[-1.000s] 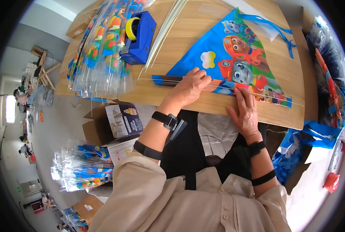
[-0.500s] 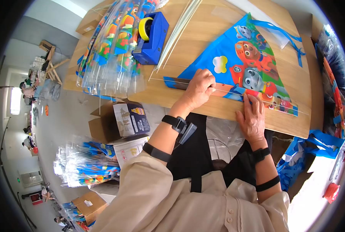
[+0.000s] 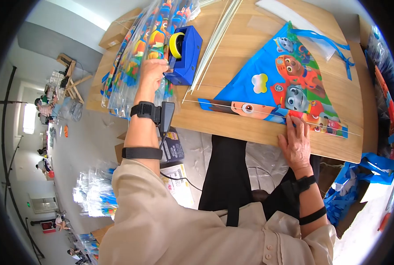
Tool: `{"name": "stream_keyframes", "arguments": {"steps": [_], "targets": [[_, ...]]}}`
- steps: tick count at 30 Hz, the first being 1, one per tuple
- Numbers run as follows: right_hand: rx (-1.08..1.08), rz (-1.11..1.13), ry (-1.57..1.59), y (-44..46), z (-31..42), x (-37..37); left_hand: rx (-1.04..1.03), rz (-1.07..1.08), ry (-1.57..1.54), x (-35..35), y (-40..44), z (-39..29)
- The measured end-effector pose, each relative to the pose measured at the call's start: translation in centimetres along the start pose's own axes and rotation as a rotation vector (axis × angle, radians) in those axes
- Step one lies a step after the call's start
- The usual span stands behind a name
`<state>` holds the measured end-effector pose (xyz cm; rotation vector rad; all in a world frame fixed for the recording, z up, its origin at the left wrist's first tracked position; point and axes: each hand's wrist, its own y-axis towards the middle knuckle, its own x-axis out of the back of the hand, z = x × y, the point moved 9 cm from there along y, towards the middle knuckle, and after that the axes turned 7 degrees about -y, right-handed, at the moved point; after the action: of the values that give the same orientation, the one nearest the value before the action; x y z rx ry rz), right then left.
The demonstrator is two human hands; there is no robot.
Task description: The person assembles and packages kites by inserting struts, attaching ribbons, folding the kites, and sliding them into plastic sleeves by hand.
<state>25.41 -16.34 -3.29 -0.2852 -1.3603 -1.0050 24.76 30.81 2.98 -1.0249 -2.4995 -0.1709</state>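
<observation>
Looks part-done: kite flat on surface, thin stick laid along its near edge. Apparently left: fastening; can't see stick secured anywhere. Right hand on that edge, fingers slightly spread, thumb apart. Left hand at tape dispenser, fingers curled; can't tell whether pinching anything.

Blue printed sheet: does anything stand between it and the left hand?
Yes: the blue tape dispenser, close beside the left hand, then the bundle of thin pale sticks. Both are on the table, left of the sheet. The right hand rests on the sheet's near edge.
</observation>
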Motion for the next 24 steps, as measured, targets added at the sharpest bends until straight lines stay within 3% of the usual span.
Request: {"name": "stream_keyframes", "arguments": {"steps": [2,12,24], "targets": [[-0.004,0.0,0.005,0.0,0.0,0.0,0.075,0.072,-0.151,-0.8,-0.5,0.1],[-0.006,0.01,-0.004,0.0,0.0,0.0,0.122,0.103,-0.054,-1.4,-1.2,-0.6],[-0.011,0.032,-0.03,0.0,-0.3,-0.5,-0.073,0.044,-0.68,0.0,-2.7,1.1]]}}
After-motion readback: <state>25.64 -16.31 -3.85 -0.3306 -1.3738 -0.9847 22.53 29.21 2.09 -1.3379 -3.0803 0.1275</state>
